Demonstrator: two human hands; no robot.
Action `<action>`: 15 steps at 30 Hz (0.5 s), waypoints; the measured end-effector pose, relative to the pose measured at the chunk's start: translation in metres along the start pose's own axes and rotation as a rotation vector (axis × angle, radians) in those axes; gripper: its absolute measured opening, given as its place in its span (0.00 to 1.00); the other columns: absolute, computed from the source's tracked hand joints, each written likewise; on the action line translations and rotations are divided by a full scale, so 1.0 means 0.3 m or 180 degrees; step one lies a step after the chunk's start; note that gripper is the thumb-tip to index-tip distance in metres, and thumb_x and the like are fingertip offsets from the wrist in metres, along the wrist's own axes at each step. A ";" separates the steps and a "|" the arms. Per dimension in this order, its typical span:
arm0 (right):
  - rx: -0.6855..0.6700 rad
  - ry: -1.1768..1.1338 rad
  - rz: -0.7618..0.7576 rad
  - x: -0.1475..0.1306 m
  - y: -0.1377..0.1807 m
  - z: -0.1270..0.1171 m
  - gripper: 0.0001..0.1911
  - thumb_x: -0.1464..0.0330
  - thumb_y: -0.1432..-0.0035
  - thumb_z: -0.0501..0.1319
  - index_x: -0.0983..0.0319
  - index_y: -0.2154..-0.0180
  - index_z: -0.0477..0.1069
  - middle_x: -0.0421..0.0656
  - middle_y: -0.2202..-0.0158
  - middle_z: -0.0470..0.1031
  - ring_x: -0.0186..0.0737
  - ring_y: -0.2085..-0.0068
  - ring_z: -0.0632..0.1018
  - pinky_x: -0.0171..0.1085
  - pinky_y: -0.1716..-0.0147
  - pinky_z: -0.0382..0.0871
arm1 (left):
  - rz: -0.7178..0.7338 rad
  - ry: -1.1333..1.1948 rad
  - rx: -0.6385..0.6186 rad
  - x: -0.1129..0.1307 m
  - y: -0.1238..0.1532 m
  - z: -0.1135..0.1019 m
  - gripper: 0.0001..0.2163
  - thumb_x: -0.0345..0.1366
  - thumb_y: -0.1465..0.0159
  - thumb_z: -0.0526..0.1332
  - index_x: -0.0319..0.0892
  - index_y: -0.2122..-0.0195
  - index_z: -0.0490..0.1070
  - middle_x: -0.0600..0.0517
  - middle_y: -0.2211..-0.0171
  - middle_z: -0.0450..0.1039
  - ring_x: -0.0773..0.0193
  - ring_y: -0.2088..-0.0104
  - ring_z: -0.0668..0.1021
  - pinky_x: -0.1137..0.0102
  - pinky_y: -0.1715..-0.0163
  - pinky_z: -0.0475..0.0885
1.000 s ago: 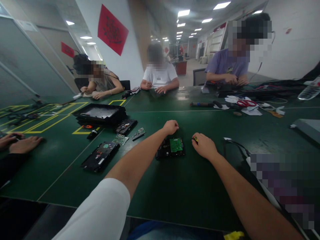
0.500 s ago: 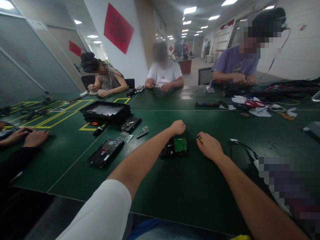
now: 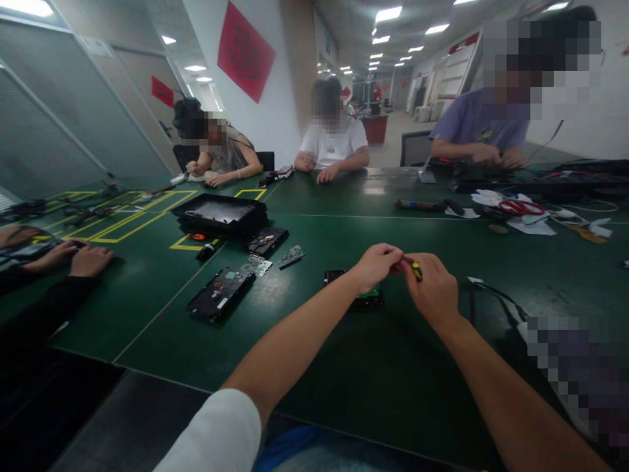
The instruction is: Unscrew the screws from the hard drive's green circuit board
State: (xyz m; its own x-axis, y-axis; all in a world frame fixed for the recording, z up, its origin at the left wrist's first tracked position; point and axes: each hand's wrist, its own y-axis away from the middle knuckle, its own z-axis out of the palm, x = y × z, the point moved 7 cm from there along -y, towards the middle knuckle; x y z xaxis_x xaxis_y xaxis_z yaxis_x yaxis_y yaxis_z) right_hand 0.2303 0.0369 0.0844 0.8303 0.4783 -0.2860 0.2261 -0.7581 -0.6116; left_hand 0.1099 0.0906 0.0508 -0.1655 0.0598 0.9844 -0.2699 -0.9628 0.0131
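Note:
My right hand (image 3: 435,292) is closed around a small tool with a yellow-and-black handle (image 3: 417,269), held above the green table (image 3: 319,367). My left hand (image 3: 376,265) is closed too, its fingertips pinching at the tip of that tool, touching the right hand. Below and behind my left hand lies a black hard drive with a green circuit board (image 3: 354,296), mostly hidden by the hand.
Left of the drive lie another opened black drive (image 3: 221,301), loose circuit boards (image 3: 291,256) and a black tray (image 3: 221,215). A cable (image 3: 491,295) runs at right. Red scissors (image 3: 521,207) and papers lie far right. Three people sit across; another person's hands (image 3: 73,259) rest at left.
Both hands rose off the table and came together over the drive; the left hand moved right to the tool's tip. The camera tilted and shifted slightly.

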 end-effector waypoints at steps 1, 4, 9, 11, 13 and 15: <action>-0.0005 -0.0044 -0.0017 -0.002 0.001 0.001 0.18 0.59 0.25 0.49 0.61 0.50 0.73 0.53 0.50 0.79 0.49 0.49 0.78 0.42 0.50 0.70 | -0.0067 0.0148 0.0034 -0.003 0.013 0.005 0.06 0.29 0.29 0.59 0.38 0.65 0.70 0.53 0.71 0.73 0.70 0.71 0.76 0.73 0.64 0.73; -0.0052 -0.0152 -0.0073 -0.007 0.006 0.010 0.18 0.59 0.25 0.49 0.61 0.51 0.73 0.53 0.50 0.79 0.48 0.49 0.79 0.42 0.48 0.70 | -0.0102 0.0358 0.0245 -0.007 0.046 0.007 0.07 0.26 0.29 0.58 0.38 0.66 0.71 0.53 0.72 0.73 0.71 0.72 0.76 0.74 0.65 0.72; -0.0084 -0.0225 -0.0111 -0.010 0.012 0.015 0.17 0.59 0.25 0.50 0.60 0.51 0.74 0.52 0.51 0.80 0.47 0.50 0.80 0.42 0.49 0.71 | -0.0116 0.0571 0.0579 -0.027 0.088 0.005 0.06 0.27 0.31 0.60 0.39 0.67 0.71 0.53 0.71 0.73 0.70 0.72 0.76 0.72 0.64 0.73; -0.0077 -0.0241 -0.0158 -0.015 0.013 0.013 0.17 0.59 0.25 0.50 0.60 0.52 0.74 0.51 0.52 0.80 0.47 0.50 0.80 0.42 0.49 0.72 | -0.0161 0.0692 0.0638 -0.029 0.101 0.008 0.06 0.28 0.31 0.60 0.39 0.67 0.72 0.54 0.72 0.73 0.70 0.72 0.76 0.72 0.64 0.73; -0.0044 -0.0234 -0.0224 -0.020 0.013 0.011 0.17 0.60 0.25 0.51 0.61 0.51 0.74 0.51 0.52 0.81 0.46 0.51 0.80 0.41 0.49 0.72 | -0.0201 0.0770 0.0694 -0.025 0.112 0.011 0.08 0.27 0.31 0.59 0.39 0.68 0.71 0.54 0.73 0.73 0.70 0.73 0.75 0.72 0.64 0.73; -0.0019 -0.0211 -0.0282 -0.024 0.013 0.010 0.17 0.60 0.25 0.51 0.62 0.50 0.74 0.51 0.52 0.81 0.46 0.51 0.80 0.41 0.49 0.71 | -0.0219 0.0796 0.0750 -0.018 0.120 0.012 0.08 0.25 0.32 0.58 0.39 0.69 0.71 0.54 0.73 0.72 0.70 0.73 0.75 0.72 0.64 0.73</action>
State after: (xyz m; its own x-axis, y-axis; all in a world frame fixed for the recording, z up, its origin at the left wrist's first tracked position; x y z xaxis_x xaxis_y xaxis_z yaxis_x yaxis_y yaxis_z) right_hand 0.2236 0.0318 0.0820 0.7715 0.5717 -0.2792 0.3003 -0.7140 -0.6324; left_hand 0.1045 0.0545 0.0465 -0.3898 0.1612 0.9067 -0.0669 -0.9869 0.1467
